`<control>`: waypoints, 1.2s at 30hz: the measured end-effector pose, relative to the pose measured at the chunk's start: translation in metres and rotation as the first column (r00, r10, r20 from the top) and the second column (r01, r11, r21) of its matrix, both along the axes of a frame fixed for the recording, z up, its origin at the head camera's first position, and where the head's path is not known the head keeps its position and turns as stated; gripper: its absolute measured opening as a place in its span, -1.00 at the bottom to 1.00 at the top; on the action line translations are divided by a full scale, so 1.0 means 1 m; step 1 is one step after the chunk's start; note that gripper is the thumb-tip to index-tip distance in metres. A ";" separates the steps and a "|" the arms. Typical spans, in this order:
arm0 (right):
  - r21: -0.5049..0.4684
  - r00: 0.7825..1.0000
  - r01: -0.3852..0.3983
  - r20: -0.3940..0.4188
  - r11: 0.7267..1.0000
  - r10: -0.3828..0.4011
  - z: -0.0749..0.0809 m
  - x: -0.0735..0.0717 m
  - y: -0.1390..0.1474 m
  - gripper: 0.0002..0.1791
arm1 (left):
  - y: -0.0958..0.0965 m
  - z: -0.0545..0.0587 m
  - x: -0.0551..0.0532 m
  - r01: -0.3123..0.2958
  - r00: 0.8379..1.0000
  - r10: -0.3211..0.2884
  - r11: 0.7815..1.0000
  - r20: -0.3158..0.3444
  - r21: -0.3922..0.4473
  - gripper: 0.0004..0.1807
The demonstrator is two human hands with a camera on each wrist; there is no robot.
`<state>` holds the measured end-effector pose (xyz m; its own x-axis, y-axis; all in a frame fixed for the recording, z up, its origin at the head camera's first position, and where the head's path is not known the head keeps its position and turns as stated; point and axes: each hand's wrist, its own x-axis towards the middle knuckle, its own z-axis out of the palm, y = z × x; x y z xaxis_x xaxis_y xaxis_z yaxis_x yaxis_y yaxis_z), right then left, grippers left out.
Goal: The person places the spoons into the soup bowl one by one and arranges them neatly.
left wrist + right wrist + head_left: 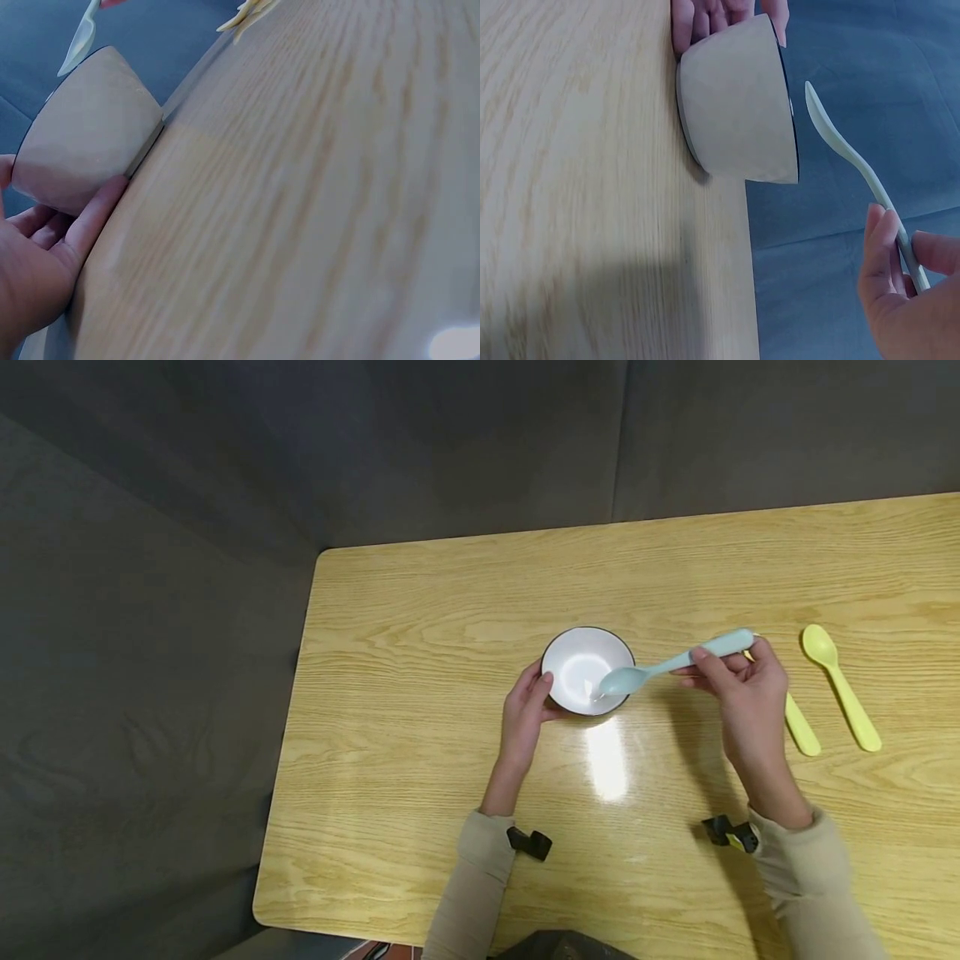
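A white bowl (573, 660) with a dark rim stands upright on the wooden table. My left hand (522, 714) grips its near left side, thumb at the rim and fingers around the outer wall, as the left wrist view also shows with the bowl (90, 135). In my right hand (750, 693) a light blue spoon (693, 658) is pinched by the handle between thumb and fingers. The spoon's head is over the right part of the bowl. Seen from the right wrist, the spoon (847, 150) hangs above the rim, apart from it.
Two yellow spoons lie on the table at the right: one spoon (842, 689) in full view, the other spoon (802, 727) partly hidden behind my right hand. Dark fabric panels (465, 443) stand along the table's far and left edges. Glare marks the tabletop (420, 735).
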<state>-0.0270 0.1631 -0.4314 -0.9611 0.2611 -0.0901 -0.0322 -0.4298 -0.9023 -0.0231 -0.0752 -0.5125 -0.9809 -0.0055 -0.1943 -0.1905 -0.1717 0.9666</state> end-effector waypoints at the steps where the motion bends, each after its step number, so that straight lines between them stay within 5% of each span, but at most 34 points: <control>1: 0.008 1.000 -0.006 0.001 1.000 0.006 0.000 0.000 -0.001 -0.81 | 0.000 0.000 0.000 0.000 1.000 0.000 1.000 -0.002 0.000 -0.49; 36: 0.052 0.995 -0.096 0.042 0.994 0.094 -0.012 -0.001 -0.023 -0.83 | -0.001 0.000 0.000 0.016 1.000 -0.016 1.000 -0.007 -0.007 -0.49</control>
